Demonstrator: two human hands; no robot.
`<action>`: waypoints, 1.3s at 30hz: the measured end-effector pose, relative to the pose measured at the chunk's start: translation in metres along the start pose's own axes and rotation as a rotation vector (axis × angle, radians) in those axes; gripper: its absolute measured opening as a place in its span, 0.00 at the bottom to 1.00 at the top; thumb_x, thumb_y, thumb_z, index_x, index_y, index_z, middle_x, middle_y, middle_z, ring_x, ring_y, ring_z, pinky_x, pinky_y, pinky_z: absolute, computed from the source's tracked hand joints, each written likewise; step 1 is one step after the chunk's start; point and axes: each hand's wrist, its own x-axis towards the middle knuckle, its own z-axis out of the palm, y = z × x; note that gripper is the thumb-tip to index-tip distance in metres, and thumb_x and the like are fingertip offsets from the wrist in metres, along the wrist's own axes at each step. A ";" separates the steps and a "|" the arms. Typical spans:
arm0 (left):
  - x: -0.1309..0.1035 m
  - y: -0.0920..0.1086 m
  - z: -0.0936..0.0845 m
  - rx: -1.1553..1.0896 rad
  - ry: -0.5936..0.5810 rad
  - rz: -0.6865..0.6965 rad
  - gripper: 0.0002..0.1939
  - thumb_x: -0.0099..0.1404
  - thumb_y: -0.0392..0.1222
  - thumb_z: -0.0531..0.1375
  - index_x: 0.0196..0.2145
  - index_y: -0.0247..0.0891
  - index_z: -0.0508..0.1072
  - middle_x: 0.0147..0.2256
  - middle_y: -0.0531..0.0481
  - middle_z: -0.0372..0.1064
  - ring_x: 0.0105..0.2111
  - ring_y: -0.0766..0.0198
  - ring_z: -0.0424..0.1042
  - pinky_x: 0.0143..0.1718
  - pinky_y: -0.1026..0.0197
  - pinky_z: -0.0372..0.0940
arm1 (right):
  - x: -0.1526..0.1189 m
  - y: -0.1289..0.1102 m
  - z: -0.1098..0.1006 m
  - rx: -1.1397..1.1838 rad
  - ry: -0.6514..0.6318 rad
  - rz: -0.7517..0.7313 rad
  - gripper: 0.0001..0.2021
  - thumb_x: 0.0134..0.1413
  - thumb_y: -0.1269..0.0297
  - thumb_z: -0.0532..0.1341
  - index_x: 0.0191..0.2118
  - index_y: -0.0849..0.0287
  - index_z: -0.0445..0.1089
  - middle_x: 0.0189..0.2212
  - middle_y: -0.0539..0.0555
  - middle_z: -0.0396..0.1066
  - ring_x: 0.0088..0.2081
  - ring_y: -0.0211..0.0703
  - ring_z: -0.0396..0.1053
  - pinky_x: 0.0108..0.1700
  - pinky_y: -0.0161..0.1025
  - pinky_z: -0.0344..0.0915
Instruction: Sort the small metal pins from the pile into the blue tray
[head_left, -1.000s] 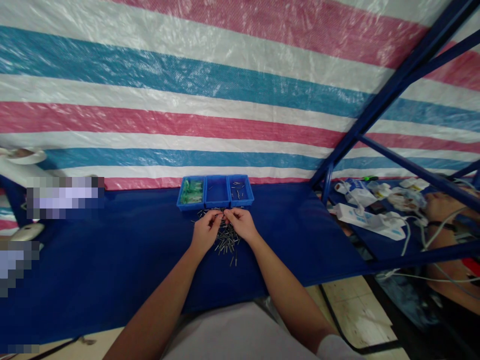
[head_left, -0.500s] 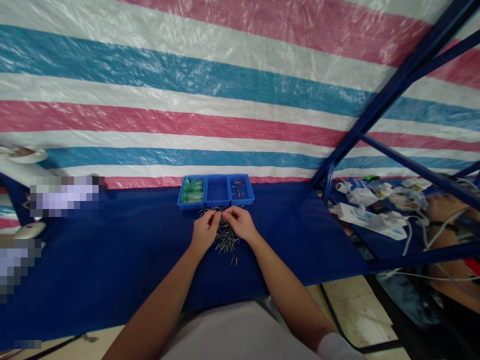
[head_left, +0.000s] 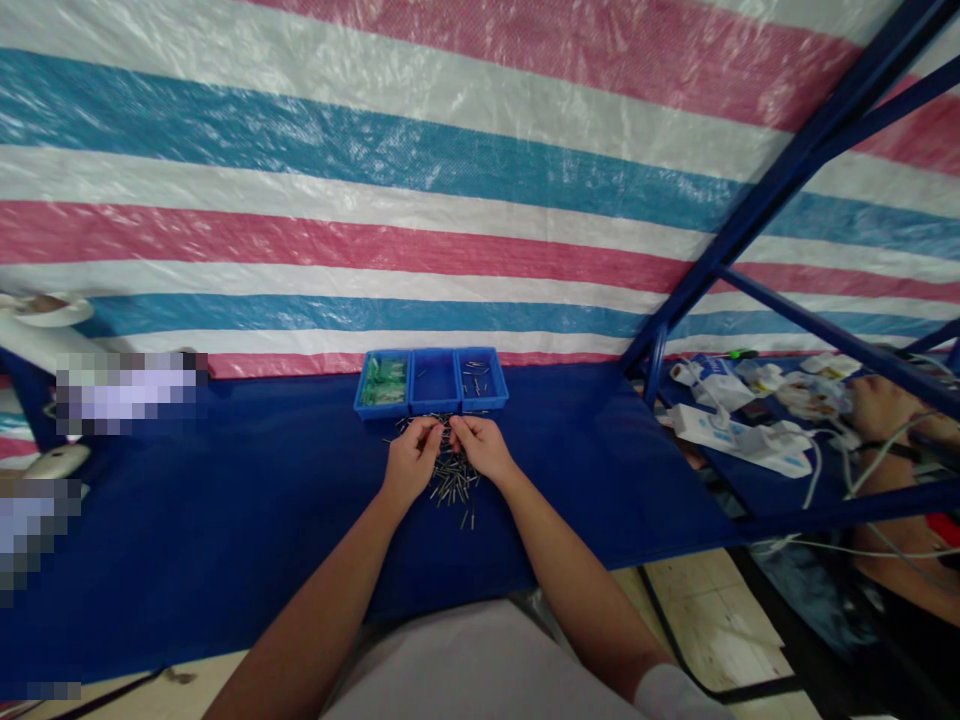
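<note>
My left hand (head_left: 411, 458) and, over a heap of thin metal pins (head_left: 454, 484), my right hand (head_left: 486, 450) nearly meet, fingertips curled inward, probably for close handling; I can't tell what they grip. Blue trays (head_left: 435, 385) stand just beyond, likely for easy reach. Blue table (head_left: 600, 470) beneath, striped sheet (head_left: 450, 235) behind, power strip (head_left: 750, 441) rightward.

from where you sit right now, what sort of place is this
Probably a makeshift indoor workspace: a heap of small, thin pieces lies by three joined blue trays on a blue surface, with striped plastic sheeting behind.
</note>
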 end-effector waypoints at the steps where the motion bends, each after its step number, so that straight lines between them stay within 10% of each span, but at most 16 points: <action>1: 0.000 0.000 0.000 0.015 -0.005 0.004 0.13 0.66 0.49 0.51 0.35 0.38 0.69 0.21 0.56 0.66 0.21 0.69 0.65 0.26 0.67 0.58 | 0.000 0.000 0.000 0.007 0.001 0.003 0.24 0.58 0.44 0.52 0.22 0.58 0.67 0.17 0.48 0.65 0.21 0.36 0.62 0.27 0.34 0.59; 39: 0.000 0.000 -0.001 0.114 0.041 -0.017 0.19 0.66 0.51 0.49 0.25 0.38 0.67 0.18 0.55 0.64 0.20 0.69 0.63 0.25 0.66 0.56 | 0.000 -0.005 0.000 -0.001 0.083 -0.011 0.20 0.57 0.49 0.55 0.21 0.58 0.65 0.17 0.47 0.64 0.21 0.35 0.61 0.29 0.34 0.58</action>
